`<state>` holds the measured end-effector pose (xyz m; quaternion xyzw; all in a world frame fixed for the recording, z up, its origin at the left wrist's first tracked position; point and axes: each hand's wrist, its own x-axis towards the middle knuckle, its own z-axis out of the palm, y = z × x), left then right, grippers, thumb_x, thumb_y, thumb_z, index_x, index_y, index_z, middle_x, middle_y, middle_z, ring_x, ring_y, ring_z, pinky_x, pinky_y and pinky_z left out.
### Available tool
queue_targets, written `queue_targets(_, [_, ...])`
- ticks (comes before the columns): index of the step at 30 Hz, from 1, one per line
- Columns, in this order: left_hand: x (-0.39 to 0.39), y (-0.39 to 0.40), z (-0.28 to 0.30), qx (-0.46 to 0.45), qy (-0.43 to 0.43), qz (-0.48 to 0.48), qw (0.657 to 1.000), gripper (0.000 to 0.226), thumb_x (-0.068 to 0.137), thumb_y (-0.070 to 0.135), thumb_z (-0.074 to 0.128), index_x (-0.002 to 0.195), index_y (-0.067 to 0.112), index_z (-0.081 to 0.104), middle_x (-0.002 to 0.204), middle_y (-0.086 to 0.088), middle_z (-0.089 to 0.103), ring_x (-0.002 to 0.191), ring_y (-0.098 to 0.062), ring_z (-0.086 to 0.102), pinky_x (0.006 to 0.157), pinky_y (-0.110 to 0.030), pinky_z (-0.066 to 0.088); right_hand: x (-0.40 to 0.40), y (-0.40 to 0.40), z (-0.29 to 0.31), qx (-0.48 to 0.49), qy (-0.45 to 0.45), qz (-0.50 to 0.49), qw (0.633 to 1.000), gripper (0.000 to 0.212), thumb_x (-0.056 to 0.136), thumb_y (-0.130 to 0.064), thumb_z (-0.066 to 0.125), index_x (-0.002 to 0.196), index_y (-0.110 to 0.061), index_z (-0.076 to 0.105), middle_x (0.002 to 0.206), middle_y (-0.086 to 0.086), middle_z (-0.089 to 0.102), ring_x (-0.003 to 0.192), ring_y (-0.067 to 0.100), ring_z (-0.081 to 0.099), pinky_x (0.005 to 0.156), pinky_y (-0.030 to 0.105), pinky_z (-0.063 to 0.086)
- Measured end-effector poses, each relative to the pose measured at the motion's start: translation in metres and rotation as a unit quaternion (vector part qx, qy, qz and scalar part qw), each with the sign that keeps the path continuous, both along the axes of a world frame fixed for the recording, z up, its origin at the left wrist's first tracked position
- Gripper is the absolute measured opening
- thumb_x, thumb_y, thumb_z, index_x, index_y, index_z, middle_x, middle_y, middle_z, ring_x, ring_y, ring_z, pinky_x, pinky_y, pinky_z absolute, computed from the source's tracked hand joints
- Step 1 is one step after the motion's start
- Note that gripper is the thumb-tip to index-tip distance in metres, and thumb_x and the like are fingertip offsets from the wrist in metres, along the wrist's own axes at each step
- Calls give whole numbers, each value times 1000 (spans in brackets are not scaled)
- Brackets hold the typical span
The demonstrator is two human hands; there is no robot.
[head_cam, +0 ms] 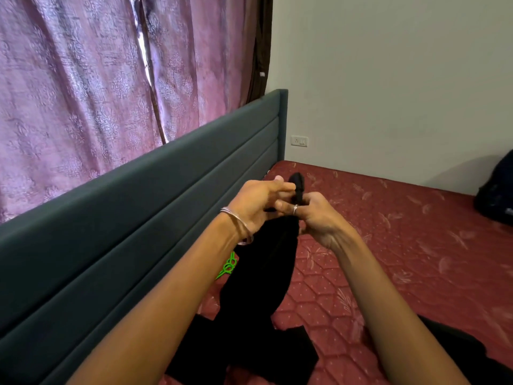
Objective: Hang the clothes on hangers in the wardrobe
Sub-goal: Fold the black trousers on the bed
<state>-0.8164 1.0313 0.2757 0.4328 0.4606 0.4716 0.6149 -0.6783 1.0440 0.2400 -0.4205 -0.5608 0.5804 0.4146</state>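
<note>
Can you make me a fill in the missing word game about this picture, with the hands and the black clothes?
1. Both hands hold up a garment that is ____ in colour.
2. The left hand has a ____ around its wrist.
3. A ____ hanger peeks out beside the garment.
4. The right hand is above a mattress that is ____ in colour.

Missing words: black; bangle; green; red
</note>
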Motion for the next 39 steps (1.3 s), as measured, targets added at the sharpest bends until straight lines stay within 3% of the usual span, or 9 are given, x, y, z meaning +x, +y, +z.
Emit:
queue_targets(2, [-8, -2, -5, 7, -38, -33, 999, 28, 99, 21, 42, 114, 8, 62, 100, -15, 72, 84, -24, 68, 87, -40, 54, 4, 3, -3, 5, 31, -63, 998, 14, 82, -4, 71, 96, -8, 70, 79, 4, 69, 72, 20, 63, 58, 27, 45])
queue_targets(7, [-21, -9, -38, 42, -174, 153, 972, 19, 98, 17, 48, 101, 6, 62, 68, -11, 67, 62, -26, 69, 49, -29, 55, -9, -7, 9, 96, -37, -45, 994, 13, 90, 1, 61, 99, 3, 69, 87, 13, 70, 79, 20, 66, 73, 30, 55])
queue_targets(12, [-65, -7, -103, 130, 61, 196, 970, 6, 87, 21, 66, 90, 17, 68, 79, 1, 71, 69, -9, 64, 59, -27, 49, -2, -8, 27, 57, 41, -135, 988, 14, 91, -2, 59, 86, -5, 72, 78, 9, 71, 72, 22, 66, 71, 32, 56])
queue_targets(16, [-95, -5, -160, 131, 279, 19, 951, 91, 55, 56, 82, 134, 52, 38, 144, 3, 40, 133, -15, 34, 110, -40, 31, -6, -10, 53, 82, 97, -134, 983, 16, 94, -4, 55, 85, -4, 69, 70, 4, 71, 62, 15, 67, 62, 27, 57])
queue_targets(20, [-88, 5, -180, 44, 318, -2, 947, 138, 57, 20, 90, 149, 35, -12, 152, -4, 25, 142, -29, 19, 112, -46, 28, -13, -14, 84, 123, 123, -109, 979, 19, 96, -7, 52, 85, -6, 67, 72, 2, 72, 67, 13, 68, 65, 27, 58])
queue_targets(24, [-86, 19, -185, -6, 120, -35, 992, 104, 78, -20, 58, 149, 33, 5, 133, -13, 51, 98, -21, 60, 80, -42, 53, -13, -13, 117, 164, 155, -130, 966, 23, 98, -16, 51, 83, -9, 67, 74, 0, 70, 70, 14, 67, 68, 30, 56])
queue_targets(29, [-63, 39, -149, 34, 7, -38, 999, 73, 85, -18, 51, 142, 24, 33, 120, -2, 56, 61, -1, 60, 44, -16, 44, 1, -15, 147, 177, 259, -112, 943, 24, 101, -20, 44, 94, -6, 63, 89, 7, 67, 87, 20, 66, 82, 35, 54])
queue_targets(36, [-46, 71, -67, 128, -173, 83, 973, 37, 74, -23, 54, 86, 10, 68, 78, 2, 73, 72, -12, 68, 78, -32, 56, 45, -16, 161, 195, 276, -214, 917, 28, 102, -22, 43, 91, -6, 64, 79, 4, 72, 79, 18, 69, 75, 35, 57])
queue_targets(39, [-72, 86, -25, 180, -83, 226, 954, 16, 77, -7, 69, 86, 7, 69, 77, 4, 71, 69, -8, 63, 69, -25, 55, 90, -4, 144, 212, 117, -333, 912, 28, 98, -17, 52, 72, -9, 59, 65, 0, 65, 64, 14, 63, 69, 35, 53])
